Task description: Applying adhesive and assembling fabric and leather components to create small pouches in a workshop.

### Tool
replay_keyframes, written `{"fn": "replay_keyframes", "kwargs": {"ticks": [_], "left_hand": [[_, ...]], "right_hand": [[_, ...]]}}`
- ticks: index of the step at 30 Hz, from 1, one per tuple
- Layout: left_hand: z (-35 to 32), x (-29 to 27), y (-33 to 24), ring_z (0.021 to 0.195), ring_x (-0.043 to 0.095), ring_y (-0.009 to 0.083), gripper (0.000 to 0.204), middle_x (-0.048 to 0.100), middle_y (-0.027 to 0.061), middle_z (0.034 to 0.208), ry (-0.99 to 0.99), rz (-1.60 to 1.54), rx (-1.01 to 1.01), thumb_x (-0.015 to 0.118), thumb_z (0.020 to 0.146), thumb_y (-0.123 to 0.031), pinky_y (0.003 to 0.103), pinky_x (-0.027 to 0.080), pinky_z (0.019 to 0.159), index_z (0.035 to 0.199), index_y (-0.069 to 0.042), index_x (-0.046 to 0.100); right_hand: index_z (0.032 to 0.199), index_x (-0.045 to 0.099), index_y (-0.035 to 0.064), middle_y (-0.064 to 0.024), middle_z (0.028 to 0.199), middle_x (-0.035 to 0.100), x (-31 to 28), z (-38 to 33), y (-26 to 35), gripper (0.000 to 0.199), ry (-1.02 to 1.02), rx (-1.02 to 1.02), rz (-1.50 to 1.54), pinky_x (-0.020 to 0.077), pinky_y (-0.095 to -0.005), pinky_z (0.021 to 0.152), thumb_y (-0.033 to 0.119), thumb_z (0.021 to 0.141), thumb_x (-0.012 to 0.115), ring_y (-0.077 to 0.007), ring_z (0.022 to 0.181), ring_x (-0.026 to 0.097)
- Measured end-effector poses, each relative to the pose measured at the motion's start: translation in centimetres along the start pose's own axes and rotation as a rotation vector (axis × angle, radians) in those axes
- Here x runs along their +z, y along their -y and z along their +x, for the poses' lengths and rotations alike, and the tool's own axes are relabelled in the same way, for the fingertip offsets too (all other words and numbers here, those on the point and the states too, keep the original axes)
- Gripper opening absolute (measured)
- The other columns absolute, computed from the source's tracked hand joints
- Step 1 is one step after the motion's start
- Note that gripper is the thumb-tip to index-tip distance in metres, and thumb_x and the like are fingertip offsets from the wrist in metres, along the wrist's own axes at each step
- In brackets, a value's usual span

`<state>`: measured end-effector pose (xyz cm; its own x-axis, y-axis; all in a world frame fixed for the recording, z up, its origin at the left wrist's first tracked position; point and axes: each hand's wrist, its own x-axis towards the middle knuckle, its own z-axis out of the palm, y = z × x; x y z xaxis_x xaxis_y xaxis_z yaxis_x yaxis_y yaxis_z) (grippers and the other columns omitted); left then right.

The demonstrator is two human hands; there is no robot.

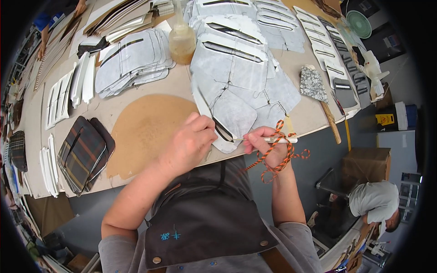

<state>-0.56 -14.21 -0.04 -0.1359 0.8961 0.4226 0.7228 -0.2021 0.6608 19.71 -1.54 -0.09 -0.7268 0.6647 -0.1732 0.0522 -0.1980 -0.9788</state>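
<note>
My right hand (267, 146) grips a white-handled awl-like tool (291, 140); its thin metal shaft points left to the end of a dark slit. An orange-and-black cord (272, 170) hangs looped about this hand. My left hand (191, 140) is closed in a pinch just left of the slit, and whatever lies between its fingertips is hidden. Beneath both hands is a pale grey fabric piece (234, 111) with a white strip and a dark slit, at the table's near edge. More grey pieces (227, 68) with dark slits overlap beyond it.
A tan rounded board (150, 129) lies left, beside plaid fabric pieces (82, 148). A glue bottle (182, 43) stands behind. A floral-wrapped tool (313, 84) with a wooden handle overhangs the right edge. One person (375, 200) bends at the lower right; another person's arm (44, 41) shows far left.
</note>
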Motion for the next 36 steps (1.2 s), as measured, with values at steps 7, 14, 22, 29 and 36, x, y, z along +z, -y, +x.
{"fn": "replay_keyframes", "kwargs": {"ticks": [7,14,22,29,36], "left_hand": [[1.8,-3.3,1.8,0.087,0.055,0.025,0.015,0.061,0.0062,0.093,0.199,0.131,0.077,0.072,0.068,0.0,0.035,0.047,0.074,0.083,-0.003,0.067],[-1.3,-0.7,-1.8,0.089,0.057,0.0252,0.012,0.063,0.007,0.097,-0.01,0.314,-0.13,0.072,0.072,-0.002,0.036,0.048,0.076,0.084,-0.003,0.068],[-2.5,1.9,-1.5,0.087,0.058,0.0267,0.01,0.062,0.0068,0.089,-0.106,0.102,-0.11,0.07,0.075,0.0,0.037,0.047,0.076,0.084,-0.002,0.067],[-2.5,2.3,-1.2,0.088,0.058,0.0279,0.013,0.061,0.0073,0.091,-0.113,0.085,-0.108,0.07,0.075,0.0,0.038,0.047,0.077,0.087,-0.002,0.064],[-2.3,2.6,-0.9,0.09,0.057,0.0302,0.016,0.06,0.0119,0.094,-0.038,0.119,-0.122,0.068,0.075,0.003,0.038,0.047,0.078,0.089,-0.001,0.062]], "right_hand": [[0.088,0.064,-0.001,-0.008,0.076,0.068,1.2,0.8,-0.5,0.012,0.031,0.05,-0.067,0.0526,-0.0243,0.059,0.007,0.085,0.073,-0.0117,0.07,0.067],[0.085,0.062,-0.0007,-0.0084,0.075,0.068,1.9,2.7,-0.1,0.016,-0.021,0.116,-0.164,0.052,-0.0242,0.057,0.01,0.085,0.073,-0.0129,0.07,0.068],[0.083,0.061,-0.0015,-0.0092,0.072,0.067,1.7,4.5,0.3,0.019,0.061,0.211,-0.221,0.0519,-0.0252,0.053,0.012,0.082,0.075,-0.0146,0.064,0.069],[0.077,0.063,0.002,-0.0091,0.073,0.069,2.4,5.6,1.5,0.014,0.095,0.359,-0.327,0.0508,-0.0251,0.053,0.009,0.082,0.074,-0.0124,0.061,0.066],[0.075,0.056,0.0052,-0.0029,0.082,0.059,2.0,2.8,-3.1,0.008,0.303,-0.275,-0.085,0.0474,-0.0259,0.059,0.009,0.081,0.061,-0.0153,0.071,0.058]]}}
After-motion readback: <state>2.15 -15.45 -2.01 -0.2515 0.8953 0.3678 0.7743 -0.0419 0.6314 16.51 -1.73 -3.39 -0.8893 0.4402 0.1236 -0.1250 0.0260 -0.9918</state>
